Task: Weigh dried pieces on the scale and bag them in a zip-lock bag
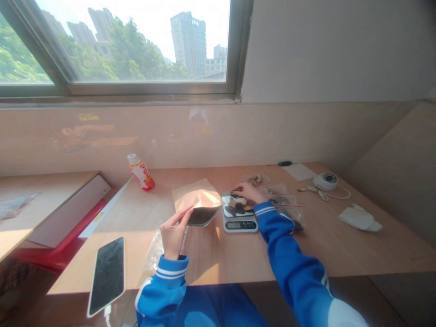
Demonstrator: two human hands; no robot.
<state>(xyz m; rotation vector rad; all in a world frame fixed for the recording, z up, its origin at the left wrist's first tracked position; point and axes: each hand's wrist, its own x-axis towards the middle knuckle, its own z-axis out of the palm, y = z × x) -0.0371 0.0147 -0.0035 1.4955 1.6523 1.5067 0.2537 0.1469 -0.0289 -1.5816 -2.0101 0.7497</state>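
Observation:
My left hand (175, 230) pinches the rim of a brown paper pouch (197, 195), whose dark mouth gapes toward me. Just right of the pouch sits a small white digital scale (240, 225) with a grey display and buttons at its front. Dark and pale dried slices (239, 205) are heaped on its plate. Over the far right side of the heap reaches my right hand (250, 191), fingers bent down and together at the pieces; what lies between the fingertips is too small to make out. Clear zip bags (289, 200) with dried pieces lie beside the scale, partly behind my right sleeve.
A red and white bottle (141, 172) stands at the back left. A phone (107, 273) with a cable overhangs the front left edge, near a clear plastic bag (154, 247). To the right are a dome camera (325, 181), a white cloth (360, 218), paper (299, 171) and a green-handled tool (285, 163).

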